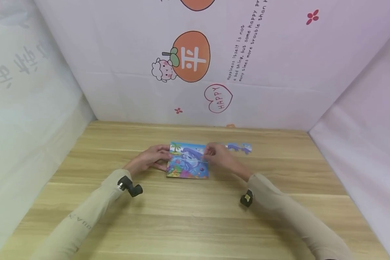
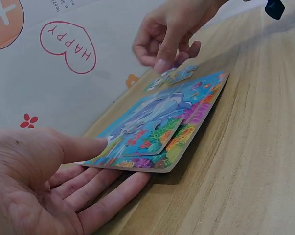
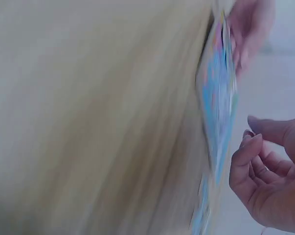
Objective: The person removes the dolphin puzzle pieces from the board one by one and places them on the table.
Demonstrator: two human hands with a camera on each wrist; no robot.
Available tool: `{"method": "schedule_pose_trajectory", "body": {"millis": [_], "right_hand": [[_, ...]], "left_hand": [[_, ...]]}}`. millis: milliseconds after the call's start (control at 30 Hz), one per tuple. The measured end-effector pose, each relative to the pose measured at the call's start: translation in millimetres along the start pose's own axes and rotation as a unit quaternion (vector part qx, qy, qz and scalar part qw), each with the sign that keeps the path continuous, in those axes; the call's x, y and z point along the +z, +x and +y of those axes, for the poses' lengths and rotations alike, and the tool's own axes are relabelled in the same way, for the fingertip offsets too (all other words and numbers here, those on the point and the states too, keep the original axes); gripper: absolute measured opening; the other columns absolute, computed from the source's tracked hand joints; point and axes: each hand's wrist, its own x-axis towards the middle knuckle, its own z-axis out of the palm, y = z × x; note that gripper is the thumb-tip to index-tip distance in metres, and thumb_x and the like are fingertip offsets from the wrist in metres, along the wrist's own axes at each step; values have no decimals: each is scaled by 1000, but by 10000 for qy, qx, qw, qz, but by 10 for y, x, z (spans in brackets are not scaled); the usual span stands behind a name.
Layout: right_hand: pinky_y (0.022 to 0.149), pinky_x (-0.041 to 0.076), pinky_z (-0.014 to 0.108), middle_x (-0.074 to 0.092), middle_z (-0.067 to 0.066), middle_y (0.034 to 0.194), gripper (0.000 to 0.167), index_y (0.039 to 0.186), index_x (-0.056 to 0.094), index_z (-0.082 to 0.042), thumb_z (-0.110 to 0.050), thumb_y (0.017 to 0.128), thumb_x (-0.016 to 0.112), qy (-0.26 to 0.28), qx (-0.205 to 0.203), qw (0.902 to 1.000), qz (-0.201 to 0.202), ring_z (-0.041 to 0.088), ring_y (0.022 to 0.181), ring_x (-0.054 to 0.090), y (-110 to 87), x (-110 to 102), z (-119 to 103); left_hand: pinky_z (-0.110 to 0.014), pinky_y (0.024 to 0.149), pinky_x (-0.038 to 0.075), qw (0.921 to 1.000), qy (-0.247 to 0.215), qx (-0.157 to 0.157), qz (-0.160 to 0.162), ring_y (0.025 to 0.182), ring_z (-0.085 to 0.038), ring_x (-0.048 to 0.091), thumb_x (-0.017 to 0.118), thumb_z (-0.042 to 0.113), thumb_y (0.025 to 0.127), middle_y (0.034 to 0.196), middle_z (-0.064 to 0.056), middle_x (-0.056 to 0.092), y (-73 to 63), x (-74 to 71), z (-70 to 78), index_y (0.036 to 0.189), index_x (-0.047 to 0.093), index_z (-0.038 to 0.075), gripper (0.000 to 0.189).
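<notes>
A jigsaw puzzle (image 1: 187, 167) with a dolphin and sea picture lies on a thin board in the middle of the table. My left hand (image 1: 154, 157) holds its left edge, thumb on top and fingers under the board (image 2: 179, 159). In the left wrist view, a corner piece (image 2: 149, 142) sits slightly raised above the board. My right hand (image 1: 219, 157) hovers by the puzzle's right edge with its fingers bent. Its thumb and forefinger stand close in the right wrist view, and I see nothing between them.
Loose jigsaw pieces (image 1: 235, 147) with dolphins lie at the back right of the puzzle. The wooden table (image 1: 191, 220) meets a printed cloth wall (image 1: 263, 104) behind, with cloth on both sides too.
</notes>
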Motion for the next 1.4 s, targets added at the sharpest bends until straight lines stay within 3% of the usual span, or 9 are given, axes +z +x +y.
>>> {"method": "schedule_pose_trajectory", "body": {"millis": [167, 267, 467, 700, 1033, 1400], "right_hand": [[65, 54, 23, 65, 4, 89, 22, 96, 63, -6, -20, 94, 80, 22, -241, 9982, -557, 15, 77, 59, 72, 251, -171], [60, 49, 21, 61, 2, 84, 29, 99, 61, -5, -23, 92, 83, -13, -223, 9968, -773, 13, 73, 54, 99, 354, -216], [60, 45, 21, 56, 1, 81, 33, 100, 59, -4, -19, 88, 85, -150, -93, 9955, -930, 13, 70, 49, 124, 427, -234], [62, 45, 21, 56, 0, 83, 33, 100, 58, -5, -20, 88, 86, -315, -15, 9937, -1076, 12, 72, 49, 148, 436, -223], [64, 47, 21, 57, 1, 84, 34, 99, 59, -4, -19, 87, 87, -438, -152, 9932, -1071, 13, 74, 51, 156, 399, -238], [67, 51, 23, 61, 3, 89, 32, 102, 60, -4, -22, 91, 84, -453, -221, 9933, -1040, 14, 77, 54, 193, 357, -243]], "left_hand": [[-33, 72, 69, 9986, 409, 238, 222, 88, -20, 71, 79, 10, 95, 124, -18, 60, 20, 104, 15, 157, 38, 2, 74], [-29, 66, 67, 9962, 658, 353, 441, 78, -18, 68, 84, 12, 90, 109, -11, 57, 11, 187, 27, 154, 42, 3, 77], [-29, 65, 66, 9919, 957, 370, 752, 77, -18, 63, 85, 10, 88, 105, -9, 48, -41, 249, 58, 155, 41, 3, 80], [-29, 65, 66, 9931, 939, 277, 648, 76, -18, 63, 82, 5, 90, 106, -9, 47, -50, 242, 68, 156, 38, 0, 80], [-26, 64, 64, 9913, 1100, 664, 302, 76, -18, 64, 81, 5, 91, 109, -17, 57, -73, 259, 59, 159, 28, -3, 87], [-28, 67, 65, 9925, 1030, 554, 353, 80, -20, 65, 81, 3, 90, 108, -16, 58, -80, 269, 83, 159, 30, -3, 86]]}}
